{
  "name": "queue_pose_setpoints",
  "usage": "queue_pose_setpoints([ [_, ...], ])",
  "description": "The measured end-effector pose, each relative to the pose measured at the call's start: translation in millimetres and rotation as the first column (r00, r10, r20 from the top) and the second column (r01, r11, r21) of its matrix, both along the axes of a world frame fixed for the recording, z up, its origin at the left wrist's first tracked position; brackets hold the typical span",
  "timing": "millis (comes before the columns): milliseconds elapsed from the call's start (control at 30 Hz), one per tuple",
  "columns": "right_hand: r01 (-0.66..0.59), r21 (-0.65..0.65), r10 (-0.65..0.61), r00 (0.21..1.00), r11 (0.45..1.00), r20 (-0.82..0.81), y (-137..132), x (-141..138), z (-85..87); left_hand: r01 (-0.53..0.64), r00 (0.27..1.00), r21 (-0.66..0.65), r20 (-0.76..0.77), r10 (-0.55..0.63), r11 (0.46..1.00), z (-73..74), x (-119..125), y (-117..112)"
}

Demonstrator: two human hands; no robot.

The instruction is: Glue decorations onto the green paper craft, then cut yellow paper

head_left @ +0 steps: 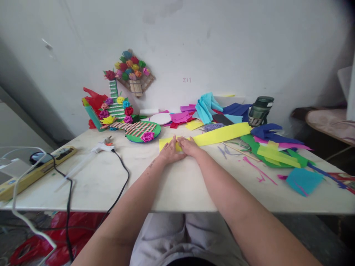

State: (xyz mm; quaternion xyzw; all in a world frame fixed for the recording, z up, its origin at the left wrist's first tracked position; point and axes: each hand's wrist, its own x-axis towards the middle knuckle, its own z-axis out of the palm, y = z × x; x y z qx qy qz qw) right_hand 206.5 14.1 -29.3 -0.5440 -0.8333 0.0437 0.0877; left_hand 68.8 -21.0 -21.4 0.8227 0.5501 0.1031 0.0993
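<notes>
A long yellow paper strip [222,135] lies across the table, its left end under both my hands. My left hand [169,152] presses on that end with its fingers stretched forward and its thumb pointing right. Right beside it, my right hand [189,146] rests on the strip with its fingers laid out toward the left one. Their fingertips are close together, and some of the paper below is hidden. Behind my left hand lies a green paddle-shaped craft [157,130] with crossed pink sticks and a magenta paper flower [148,136].
A hot glue gun [102,147] with a black cable lies left, near a yellow power strip [41,168]. Coloured paper [206,107] is piled at the back. Paper scraps [303,181] and a dark bottle [260,111] are right. A flower craft [135,74] leans on the wall.
</notes>
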Motion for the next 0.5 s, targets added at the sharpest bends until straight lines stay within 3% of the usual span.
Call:
queue_pose_setpoints([
  [233, -0.015, 0.069, 0.012, 0.999, 0.998, 0.043, -2.0, -5.3, 5.1, 0.025, 0.998, 0.002, 0.059, -0.025, 1.000, 0.1, 1.1, -0.5],
  [500, -0.063, 0.024, 0.063, 0.998, 0.998, -0.014, -4.2, -12.7, 2.8, 0.024, 0.989, -0.021, 0.150, -0.021, 0.999, 0.5, 0.0, 0.1],
])
